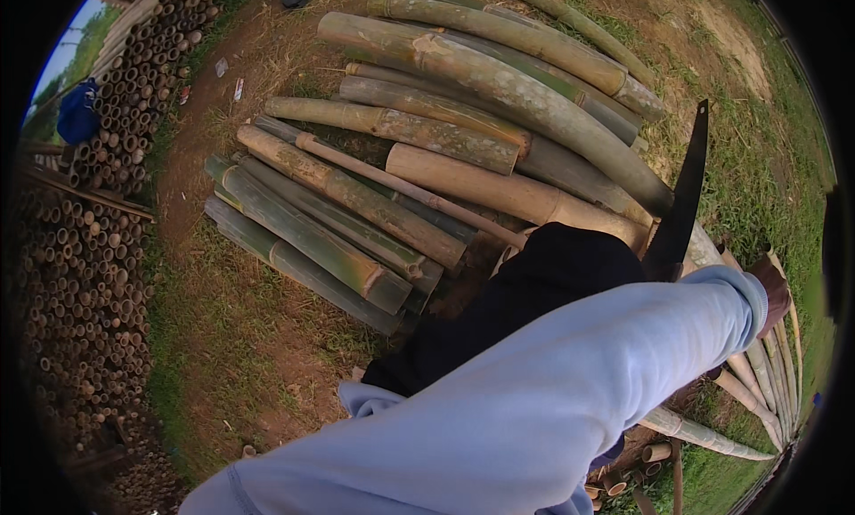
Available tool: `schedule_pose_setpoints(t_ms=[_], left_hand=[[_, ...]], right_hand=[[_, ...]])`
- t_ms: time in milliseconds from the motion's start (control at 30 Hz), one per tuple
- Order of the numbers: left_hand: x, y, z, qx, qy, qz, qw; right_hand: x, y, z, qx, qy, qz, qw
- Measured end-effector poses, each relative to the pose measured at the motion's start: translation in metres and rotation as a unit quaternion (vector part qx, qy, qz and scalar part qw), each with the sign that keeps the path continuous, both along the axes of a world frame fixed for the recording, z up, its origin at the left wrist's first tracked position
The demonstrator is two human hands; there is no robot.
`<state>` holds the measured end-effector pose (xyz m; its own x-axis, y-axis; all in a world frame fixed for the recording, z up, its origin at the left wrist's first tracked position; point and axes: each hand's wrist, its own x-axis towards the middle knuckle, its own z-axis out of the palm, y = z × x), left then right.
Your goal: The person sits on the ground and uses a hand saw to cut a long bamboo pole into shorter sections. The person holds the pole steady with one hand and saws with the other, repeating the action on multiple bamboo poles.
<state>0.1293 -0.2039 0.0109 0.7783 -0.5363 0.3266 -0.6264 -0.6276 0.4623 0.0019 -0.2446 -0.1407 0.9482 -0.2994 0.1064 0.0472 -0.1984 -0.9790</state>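
The saw (684,199) is sticking out just past the dark knee (570,266), which is probably steadying the bamboo (561,205), while the left hand (773,282) is reaching right, can't tell if it's gripping, and the right hand is hiding somewhere.

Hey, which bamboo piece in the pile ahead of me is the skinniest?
The slender tan pole running toward the black cloth; the bamboo pieces around it are all clearly thicker.

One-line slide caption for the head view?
Light-blue sleeve stretched across the view beside a dark saw blade, cut bamboo lengths lying on patchy grass.
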Motion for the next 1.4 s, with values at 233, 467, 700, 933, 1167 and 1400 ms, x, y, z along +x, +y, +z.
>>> schedule_pose_setpoints(t_ms=[233, 467, 700, 933, 1167, 1400], left_hand=[[-0.026, 0.048, 0.005, -0.052, 0.012, -0.071, 0.996], [-0.041, 0.06, 0.015, -0.038, 0.012, -0.133, 0.99], [-0.052, 0.058, 0.025, -0.003, -0.001, -0.22, 0.975], [-0.063, 0.07, 0.034, 0.06, -0.036, -0.3, 0.951], [-0.06, 0.07, 0.037, 0.111, -0.033, -0.333, 0.936], [-0.056, 0.058, 0.045, 0.139, -0.051, -0.366, 0.919]], right_hand=[[0.019, 0.005, 0.016, -0.025, 0.008, -0.005, 1.0], [0.014, 0.014, 0.011, -0.019, 0.013, -0.016, 1.0], [0.005, 0.02, -0.003, -0.022, 0.027, -0.022, 0.999], [0.003, 0.029, -0.013, -0.016, 0.041, -0.009, 0.999], [-0.008, 0.029, -0.006, -0.001, 0.072, -0.014, 0.997], [-0.012, 0.026, -0.001, -0.008, 0.11, -0.001, 0.994]])
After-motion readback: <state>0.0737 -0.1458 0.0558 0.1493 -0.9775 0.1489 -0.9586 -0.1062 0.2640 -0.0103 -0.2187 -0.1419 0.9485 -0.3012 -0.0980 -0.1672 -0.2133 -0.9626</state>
